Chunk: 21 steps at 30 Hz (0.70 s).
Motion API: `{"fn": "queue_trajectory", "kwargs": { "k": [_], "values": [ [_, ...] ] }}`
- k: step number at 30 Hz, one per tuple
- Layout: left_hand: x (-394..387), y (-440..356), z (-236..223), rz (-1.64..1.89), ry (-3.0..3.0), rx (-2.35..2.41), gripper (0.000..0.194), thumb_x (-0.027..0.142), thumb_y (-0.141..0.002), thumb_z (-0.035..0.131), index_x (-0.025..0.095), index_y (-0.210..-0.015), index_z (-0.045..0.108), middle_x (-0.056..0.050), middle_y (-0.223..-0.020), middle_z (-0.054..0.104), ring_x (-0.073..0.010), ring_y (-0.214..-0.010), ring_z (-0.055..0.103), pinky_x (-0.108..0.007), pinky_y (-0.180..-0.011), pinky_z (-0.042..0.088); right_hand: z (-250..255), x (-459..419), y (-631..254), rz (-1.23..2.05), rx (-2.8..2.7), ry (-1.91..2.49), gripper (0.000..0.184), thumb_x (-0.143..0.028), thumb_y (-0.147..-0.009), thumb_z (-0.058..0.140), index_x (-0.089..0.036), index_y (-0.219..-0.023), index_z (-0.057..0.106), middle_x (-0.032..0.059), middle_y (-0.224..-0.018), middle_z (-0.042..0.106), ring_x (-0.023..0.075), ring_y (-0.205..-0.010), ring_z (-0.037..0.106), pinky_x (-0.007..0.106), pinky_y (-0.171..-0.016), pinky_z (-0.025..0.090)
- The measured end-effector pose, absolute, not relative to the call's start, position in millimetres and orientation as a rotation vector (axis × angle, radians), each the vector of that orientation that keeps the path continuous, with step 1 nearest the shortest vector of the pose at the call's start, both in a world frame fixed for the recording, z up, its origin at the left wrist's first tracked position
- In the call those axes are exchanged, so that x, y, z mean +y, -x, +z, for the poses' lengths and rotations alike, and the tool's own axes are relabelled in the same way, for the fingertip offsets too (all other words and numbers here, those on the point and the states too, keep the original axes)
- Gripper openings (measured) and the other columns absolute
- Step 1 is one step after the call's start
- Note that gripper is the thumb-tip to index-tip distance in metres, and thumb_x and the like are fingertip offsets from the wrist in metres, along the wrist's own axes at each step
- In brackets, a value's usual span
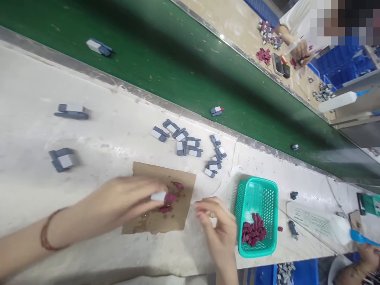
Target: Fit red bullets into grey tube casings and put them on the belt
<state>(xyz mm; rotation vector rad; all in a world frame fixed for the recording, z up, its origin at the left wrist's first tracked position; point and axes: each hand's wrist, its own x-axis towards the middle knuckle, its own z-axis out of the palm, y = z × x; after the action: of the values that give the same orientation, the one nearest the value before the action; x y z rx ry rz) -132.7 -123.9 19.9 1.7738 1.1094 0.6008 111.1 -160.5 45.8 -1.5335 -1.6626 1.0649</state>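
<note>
My left hand (124, 200) is closed on a small white plastic part (158, 196) above a brown cardboard sheet (139, 170). A maroon piece (171, 197) shows at the part's end; whether the two are joined I cannot tell. Other maroon pieces (165, 209) lie on the wet-spotted cardboard. Just right of the sheet, my right hand (219, 227) has its thumb and fingers curled together, blurred; what they may hold is hard to make out. Beside it stands a green basket (257, 253) with many maroon pieces (253, 230) inside.
Several grey-and-white parts (181, 147) lie behind the cardboard, with others (63, 159) at left. A green belt (166, 71) crosses behind, carrying a few parts. Across it, a co-worker's hand (301, 49) handles pieces. At lower right are a bottle (340, 229) and another person's hand (369, 255).
</note>
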Motion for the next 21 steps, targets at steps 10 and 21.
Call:
{"fn": "queue_trajectory", "kwargs": {
  "k": [10, 21],
  "values": [
    [31, 150, 11, 0.607, -1.864, 1.824, 0.05, 0.05, -0.087, 0.046, 0.009, -0.106, 0.067, -0.002, -0.088, 0.066, -0.0158, -0.079, 0.056, -0.031, -0.084, 0.047, 19, -201, -268, 0.226, -1.603, 2.444, 0.04, -0.053, -0.082, 0.051, -0.019, -0.08, 0.071, 0.0116, -0.087, 0.064, 0.0277, -0.078, 0.061, 0.042, -0.074, 0.048],
    [86, 177, -13, 0.77, -2.046, 1.999, 0.037, 0.028, -0.089, 0.046, 0.012, -0.119, 0.06, -0.014, -0.131, 0.051, -0.0333, -0.125, 0.039, -0.043, -0.108, 0.029, 33, -201, -258, 0.436, -1.082, 2.436, 0.046, -0.06, -0.075, 0.057, -0.021, -0.097, 0.069, 0.0086, -0.091, 0.073, 0.0284, -0.079, 0.068, 0.035, -0.063, 0.053]
  ]
}}
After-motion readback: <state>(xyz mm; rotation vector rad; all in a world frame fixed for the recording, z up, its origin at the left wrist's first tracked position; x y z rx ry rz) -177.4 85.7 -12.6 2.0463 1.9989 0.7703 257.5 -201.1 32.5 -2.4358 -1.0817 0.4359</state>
